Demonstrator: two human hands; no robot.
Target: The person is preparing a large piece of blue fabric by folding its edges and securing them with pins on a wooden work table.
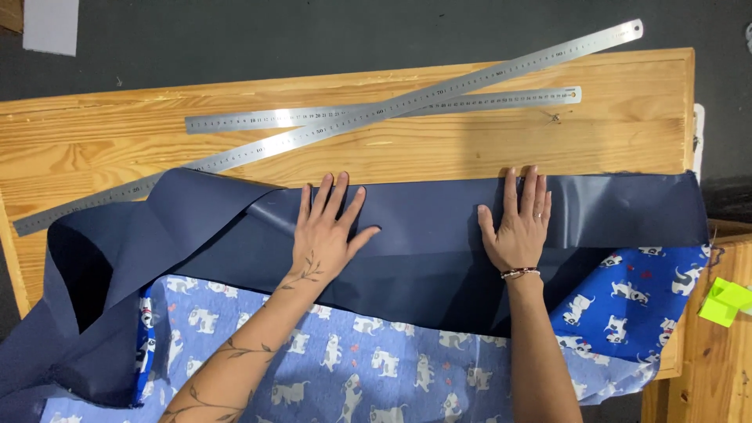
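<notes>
My left hand (325, 227) lies flat, fingers spread, on a dark navy sheet of smooth fabric (423, 251) spread across a wooden table (94, 141). My right hand (518, 223) presses flat on the same navy sheet, further right, near its upper folded edge. Under the navy sheet lies a blue printed fabric with white cartoon dogs (352, 360), showing at the bottom and the right. The navy sheet bunches and folds over at the left end.
Two long steel rulers cross on the bare wood above the fabric: a longer one (329, 125) running diagonally and a shorter one (501, 99) nearly level. A bright green object (724, 301) sits at the right edge on a second wooden surface. Dark floor surrounds the table.
</notes>
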